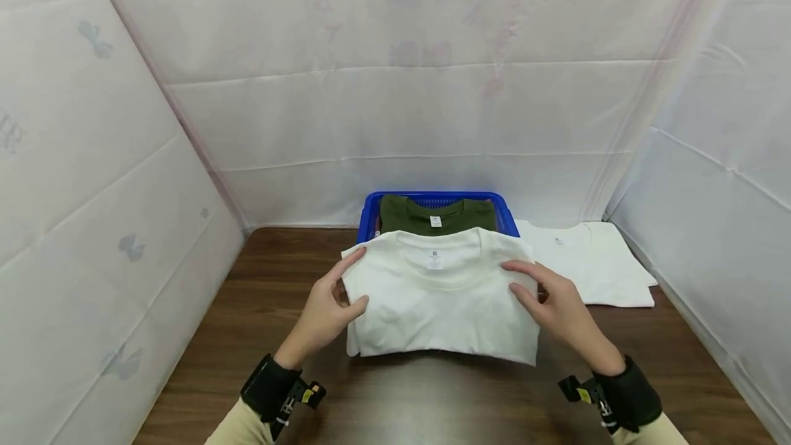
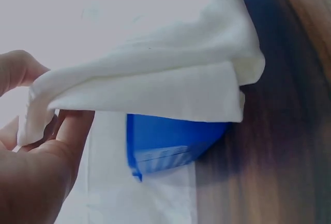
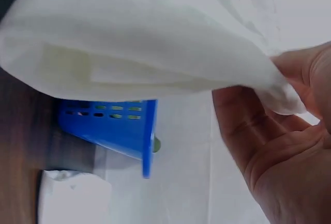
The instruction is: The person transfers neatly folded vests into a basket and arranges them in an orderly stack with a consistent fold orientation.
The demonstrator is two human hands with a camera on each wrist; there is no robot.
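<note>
A folded white T-shirt [image 1: 441, 307] hangs in front of the blue basket [image 1: 508, 220], held up by both hands with its neckline and label facing me. My left hand [image 1: 324, 314] grips its left side, thumb in front and other fingers behind, as the left wrist view of the shirt [image 2: 155, 87] also shows. On the opposite side my right hand [image 1: 556, 304] pinches the fabric the same way; in the right wrist view the shirt [image 3: 129, 43] sags from those fingers. Inside the basket lies a folded dark green T-shirt [image 1: 404, 215], its lower part hidden by the white one.
Another folded white T-shirt [image 1: 593, 266] lies flat on the brown wooden table [image 1: 284, 266], right of the basket. White sheeting [image 1: 371, 115] walls in the table at the back and both sides.
</note>
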